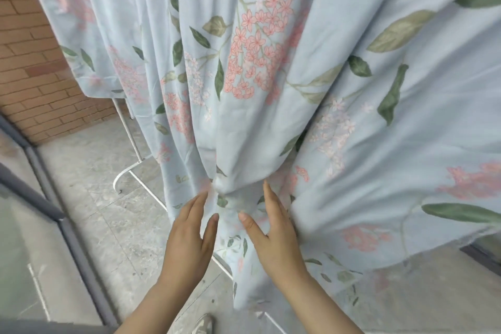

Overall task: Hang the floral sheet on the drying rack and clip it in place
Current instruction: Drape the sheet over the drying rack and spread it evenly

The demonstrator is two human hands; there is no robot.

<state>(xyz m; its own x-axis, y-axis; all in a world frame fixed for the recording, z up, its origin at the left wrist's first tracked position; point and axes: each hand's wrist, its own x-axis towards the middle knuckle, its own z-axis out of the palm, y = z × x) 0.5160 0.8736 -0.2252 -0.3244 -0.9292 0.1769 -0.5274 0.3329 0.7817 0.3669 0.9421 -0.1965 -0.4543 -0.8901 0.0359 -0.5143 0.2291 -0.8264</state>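
Observation:
The floral sheet (271,62), pale blue with pink blossoms and green leaves, hangs down in long folds and fills most of the view. The white metal drying rack (127,127) shows only as a leg and curved foot at the left, and a thin base bar under the cloth. The sheet gathers into a bunch between my hands. My left hand (191,236) has straight fingers touching the bunch's left side. My right hand (273,236) lies flat with straight fingers against the cloth on the right. The rack's top rail and any clips are out of view.
A red brick wall (29,62) stands at the left. Grey stone floor tiles (108,225) lie below, with a dark grey frame and glass panel (67,230) at the lower left. A shoe (203,327) shows at the bottom edge.

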